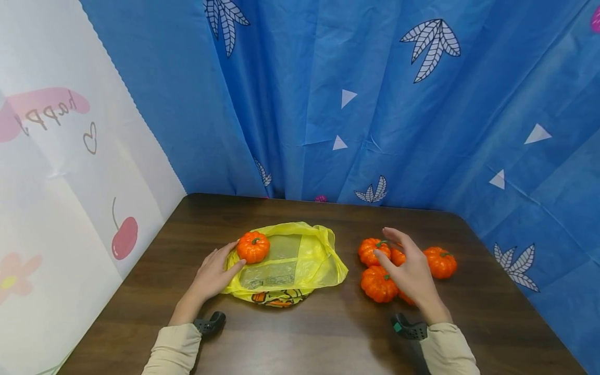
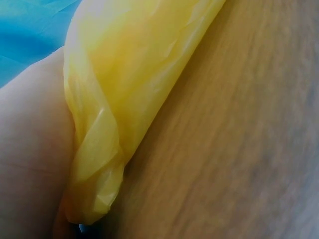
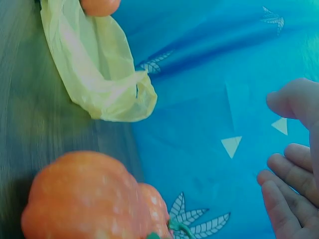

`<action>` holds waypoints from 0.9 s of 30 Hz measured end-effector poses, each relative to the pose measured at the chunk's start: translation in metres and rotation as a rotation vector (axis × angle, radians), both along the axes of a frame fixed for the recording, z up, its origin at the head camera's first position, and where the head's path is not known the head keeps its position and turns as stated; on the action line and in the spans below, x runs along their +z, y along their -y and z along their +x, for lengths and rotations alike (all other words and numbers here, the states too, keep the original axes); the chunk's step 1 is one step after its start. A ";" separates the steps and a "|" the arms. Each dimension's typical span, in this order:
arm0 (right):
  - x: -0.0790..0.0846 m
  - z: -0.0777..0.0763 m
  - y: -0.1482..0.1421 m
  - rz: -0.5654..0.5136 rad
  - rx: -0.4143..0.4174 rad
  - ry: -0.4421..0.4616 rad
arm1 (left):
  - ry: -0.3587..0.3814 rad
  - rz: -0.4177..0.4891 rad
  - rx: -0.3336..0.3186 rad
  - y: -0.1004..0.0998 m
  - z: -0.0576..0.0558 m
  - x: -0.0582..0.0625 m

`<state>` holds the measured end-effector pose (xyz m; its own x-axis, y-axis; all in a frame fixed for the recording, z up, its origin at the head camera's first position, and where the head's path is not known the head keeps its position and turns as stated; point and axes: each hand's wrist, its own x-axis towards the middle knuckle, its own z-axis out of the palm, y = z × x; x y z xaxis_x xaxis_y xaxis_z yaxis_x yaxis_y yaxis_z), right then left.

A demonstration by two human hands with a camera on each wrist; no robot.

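Note:
In the head view, my left hand (image 1: 213, 273) is at the left end of a yellow plastic bag (image 1: 319, 260). Its thumb and fingers hold the near side of a small orange pumpkin (image 1: 253, 247), which sits over the bag's left part. Yellow film (image 2: 119, 84) lies against this hand in the left wrist view; the fingertips are hidden there. My right hand (image 1: 412, 268) hovers above several more orange pumpkins (image 1: 378, 284), thumb and fingers spread apart. Nothing is between those fingers (image 3: 291, 194) in the right wrist view. The hand partly covers some of these pumpkins.
Everything lies on a dark brown wooden table (image 1: 290, 344). A blue curtain (image 1: 300, 104) with leaf prints hangs along the back and right. On the left is a white printed sheet (image 1: 61, 172). One pumpkin (image 1: 440, 262) lies to the right of the right hand.

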<state>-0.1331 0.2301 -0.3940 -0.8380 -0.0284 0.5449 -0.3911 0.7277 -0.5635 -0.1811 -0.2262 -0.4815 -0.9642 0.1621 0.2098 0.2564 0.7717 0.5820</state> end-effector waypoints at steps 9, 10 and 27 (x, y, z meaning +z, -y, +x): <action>-0.003 -0.008 0.022 -0.013 0.065 0.014 | -0.009 0.002 -0.003 0.000 0.000 0.000; -0.003 -0.008 0.024 -0.007 0.066 0.019 | -0.008 0.003 -0.002 0.000 0.000 0.000; -0.007 -0.020 0.055 -0.013 0.143 0.030 | 0.006 -0.006 0.008 0.000 0.000 0.000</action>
<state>-0.1526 0.1750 -0.4014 -0.8419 -0.1423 0.5205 -0.4732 0.6583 -0.5854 -0.1815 -0.2265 -0.4814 -0.9668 0.1552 0.2032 0.2465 0.7773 0.5788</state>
